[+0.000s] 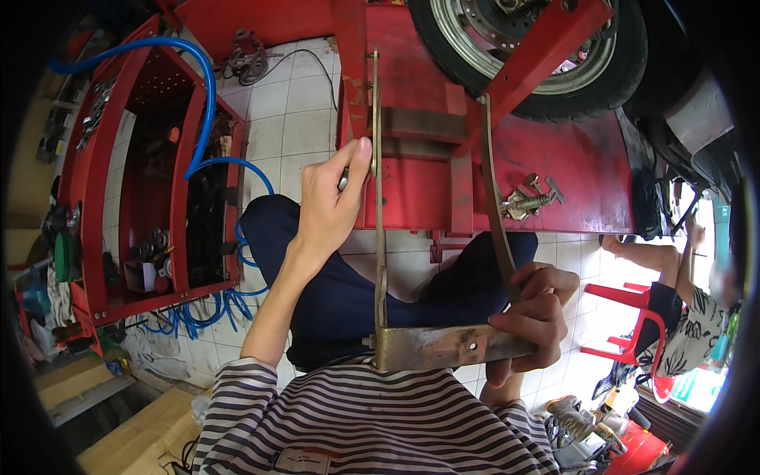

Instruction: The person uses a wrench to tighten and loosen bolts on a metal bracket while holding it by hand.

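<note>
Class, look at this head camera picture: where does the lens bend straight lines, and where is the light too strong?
Head view: the fisheye bows the red tool cart near the left rim; daylight washes out the floor tiles at lower right; the rusty metal bracket gripped by the right hand stays sharp; corners go black.

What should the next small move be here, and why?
Probably keep turning the fastener at the bracket's far end: the left hand pinches a small piece against the rusty metal bracket at the red lift platform, while the right hand steadies its near bar.

two hands [336, 202], one wheel [530, 47]
</note>
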Motion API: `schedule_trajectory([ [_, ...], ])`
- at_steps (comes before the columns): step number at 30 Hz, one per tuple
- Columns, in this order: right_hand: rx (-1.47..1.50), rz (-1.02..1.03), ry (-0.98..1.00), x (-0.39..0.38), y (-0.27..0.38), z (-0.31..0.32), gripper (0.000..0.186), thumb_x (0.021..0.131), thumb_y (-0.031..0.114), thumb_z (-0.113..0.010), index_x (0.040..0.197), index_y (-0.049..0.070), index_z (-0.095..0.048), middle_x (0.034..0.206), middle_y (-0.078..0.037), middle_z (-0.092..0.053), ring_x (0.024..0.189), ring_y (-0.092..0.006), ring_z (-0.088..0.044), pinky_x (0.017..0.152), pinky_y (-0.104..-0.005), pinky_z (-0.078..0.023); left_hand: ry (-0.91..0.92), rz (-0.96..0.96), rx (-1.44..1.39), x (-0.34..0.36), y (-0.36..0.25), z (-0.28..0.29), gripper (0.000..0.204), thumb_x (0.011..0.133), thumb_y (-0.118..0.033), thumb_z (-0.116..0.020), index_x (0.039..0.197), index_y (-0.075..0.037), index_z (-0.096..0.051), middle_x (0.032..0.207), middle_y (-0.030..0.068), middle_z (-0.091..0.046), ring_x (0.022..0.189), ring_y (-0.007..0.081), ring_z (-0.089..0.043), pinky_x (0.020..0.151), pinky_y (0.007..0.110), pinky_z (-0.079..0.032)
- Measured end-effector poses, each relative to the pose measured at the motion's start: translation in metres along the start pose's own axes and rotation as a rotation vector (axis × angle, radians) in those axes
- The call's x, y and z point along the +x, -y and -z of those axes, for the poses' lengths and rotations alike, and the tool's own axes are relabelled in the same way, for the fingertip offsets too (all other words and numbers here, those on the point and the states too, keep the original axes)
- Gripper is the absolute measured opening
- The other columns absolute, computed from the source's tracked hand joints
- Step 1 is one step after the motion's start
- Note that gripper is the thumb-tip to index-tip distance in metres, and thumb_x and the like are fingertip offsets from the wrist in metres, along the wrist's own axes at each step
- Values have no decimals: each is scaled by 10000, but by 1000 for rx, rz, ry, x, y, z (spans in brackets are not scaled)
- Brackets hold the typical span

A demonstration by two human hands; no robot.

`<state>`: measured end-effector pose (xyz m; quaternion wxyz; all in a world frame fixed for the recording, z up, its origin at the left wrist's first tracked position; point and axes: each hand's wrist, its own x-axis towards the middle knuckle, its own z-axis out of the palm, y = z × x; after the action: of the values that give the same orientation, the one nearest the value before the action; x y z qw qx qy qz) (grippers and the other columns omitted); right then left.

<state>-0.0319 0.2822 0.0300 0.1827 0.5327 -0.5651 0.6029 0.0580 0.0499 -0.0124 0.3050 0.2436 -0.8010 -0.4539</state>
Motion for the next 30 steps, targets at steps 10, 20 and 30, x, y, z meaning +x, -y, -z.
schedule_trajectory([
  [10, 5, -12, 15, 0, 1, 1, 632, 772, 713, -637, 846, 90, -715, 628, -1, -503, 792, -236, -420, 555, -343, -406, 54, -146, 92, -7, -4, 1, 128, 1033, -130, -464, 1085, -17, -492, 691, 198, -554, 580, 363, -534, 566, 392, -425],
  [20, 3, -33, -2, -2, 3, -1, 646, 749, 720, -661, 839, 82, -717, 633, -3, -505, 791, -238, -425, 569, -343, -407, -18, -123, 15, 0, -2, -1, 223, 1026, -157, -497, 867, -4, -530, 536, 159, -418, 426, 241, -391, 456, 362, -301],
  [30, 10, -30, 7, -3, 2, 2, 631, 750, 701, -672, 855, 81, -726, 630, -3, -502, 793, -246, -437, 562, -353, -382, 83, 68, -101, -6, -5, 4, 259, 1046, -196, -472, 896, 7, -530, 568, 95, -445, 476, 212, -411, 493, 346, -348],
])
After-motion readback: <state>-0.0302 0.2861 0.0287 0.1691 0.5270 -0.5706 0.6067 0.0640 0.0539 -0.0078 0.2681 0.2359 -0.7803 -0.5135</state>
